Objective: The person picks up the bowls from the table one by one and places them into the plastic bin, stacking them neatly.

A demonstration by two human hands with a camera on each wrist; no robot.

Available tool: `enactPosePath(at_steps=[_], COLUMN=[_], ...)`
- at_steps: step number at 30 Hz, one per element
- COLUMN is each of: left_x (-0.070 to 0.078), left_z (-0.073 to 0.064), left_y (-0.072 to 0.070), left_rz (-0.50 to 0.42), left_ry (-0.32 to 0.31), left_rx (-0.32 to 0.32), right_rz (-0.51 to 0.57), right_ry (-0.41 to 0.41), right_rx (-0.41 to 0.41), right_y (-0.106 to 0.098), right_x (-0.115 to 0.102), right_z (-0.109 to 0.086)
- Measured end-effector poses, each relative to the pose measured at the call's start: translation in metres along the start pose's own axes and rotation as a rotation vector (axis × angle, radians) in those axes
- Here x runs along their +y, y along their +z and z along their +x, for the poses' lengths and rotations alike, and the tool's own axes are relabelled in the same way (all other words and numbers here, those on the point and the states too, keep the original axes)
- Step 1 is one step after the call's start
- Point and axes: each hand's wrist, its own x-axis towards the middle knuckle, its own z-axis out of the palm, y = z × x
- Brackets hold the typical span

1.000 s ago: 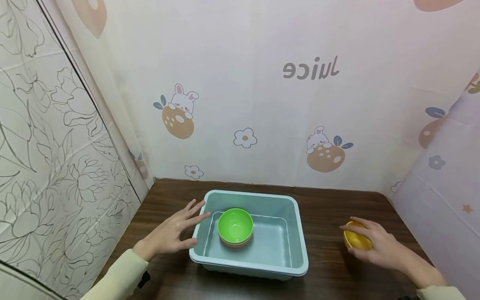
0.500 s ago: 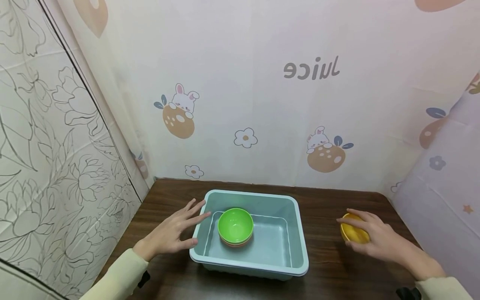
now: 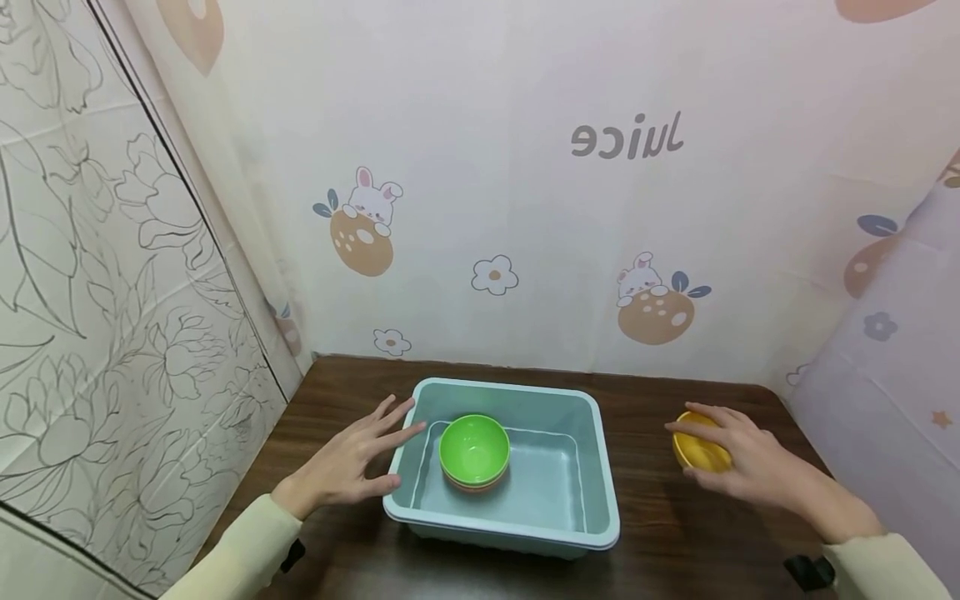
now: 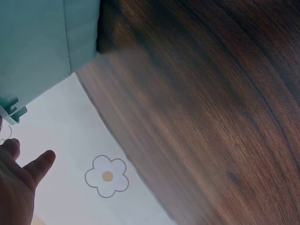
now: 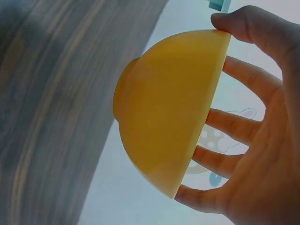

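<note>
My right hand (image 3: 768, 467) grips a yellow bowl (image 3: 702, 452) by its rim, to the right of the pale blue-green basin (image 3: 502, 528). In the right wrist view the bowl (image 5: 164, 108) is spread across thumb and fingertips, its foot turned toward the dark wood. It looks raised above the tabletop. My left hand (image 3: 341, 467), fingers spread, is at the basin's left rim; whether it touches the rim I cannot tell. Inside the basin, left of its middle, a green bowl (image 3: 474, 450) is stacked on others, of which an orange-brown rim (image 3: 476, 487) shows below.
The dark wood table (image 3: 645, 500) runs back to a printed curtain (image 3: 525, 208) with rabbits and fruit. Another curtain (image 3: 150, 292), with line-drawn flowers, hangs along the left side. The basin's outer wall (image 4: 42, 42) rises close to the left hand.
My right hand has moved up and slightly left in the head view, carrying the yellow bowl. The left hand, the basin and the stacked bowls stay where they were.
</note>
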Motion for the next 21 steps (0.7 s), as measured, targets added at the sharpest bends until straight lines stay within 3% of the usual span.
enactPosePath(at_steps=[13,21], left_x=[0.004,0.007], left_z=[-0.001,-0.001], left_y=[0.001,0.000], left_rz=[-0.011,0.005], left_ry=[-0.021,-0.031], left_rx=[-0.004,-0.009], right_rz=[-0.005,-0.051], right_ry=[-0.006,-0.085], right_rx=[-0.023,0.028], right_y=[-0.012,-0.019], right_x=[-0.017,-0.021], right_z=[0.020,0.032])
